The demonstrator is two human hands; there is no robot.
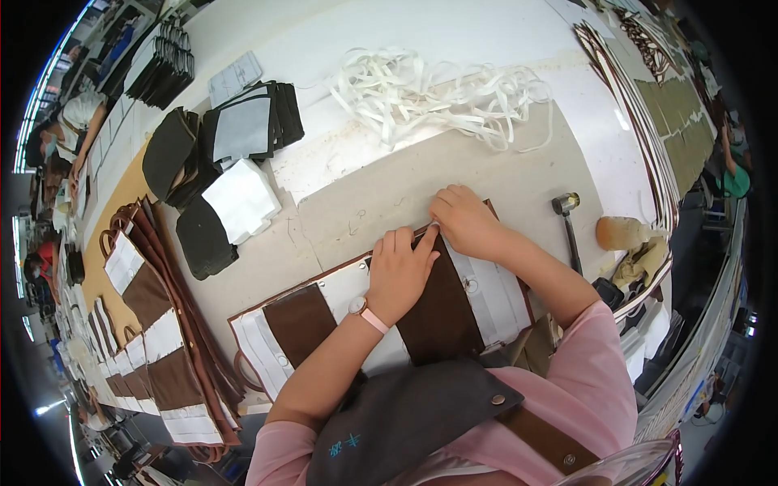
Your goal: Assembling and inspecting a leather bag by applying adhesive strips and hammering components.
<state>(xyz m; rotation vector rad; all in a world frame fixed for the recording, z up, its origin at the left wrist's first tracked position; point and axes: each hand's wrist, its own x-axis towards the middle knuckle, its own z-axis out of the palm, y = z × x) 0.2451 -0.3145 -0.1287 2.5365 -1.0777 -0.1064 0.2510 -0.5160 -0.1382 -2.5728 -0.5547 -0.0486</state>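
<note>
A flat leather bag panel [439,312], dark brown with white sections and a reddish-brown edge, lies across the work surface in front of me. Over its far edge my left hand [399,274] is closed, fingers bent at the rim and thumb stretched toward the other hand. My right hand [463,223] pinches the same edge just beside it, fingers curled. The two hands nearly meet where a small light spot shows; what it is I cannot make out. Small round metal snaps [362,266] dot the white section near the edge.
A hammer [570,223] lies right of the panel, beside an amber bottle [620,233]. Tangled white tape [421,93] is heaped at the back. Black pieces [271,121] and white pieces [241,201] sit back left. Stacked brown-and-white bag panels [166,356] are at left; people work beyond.
</note>
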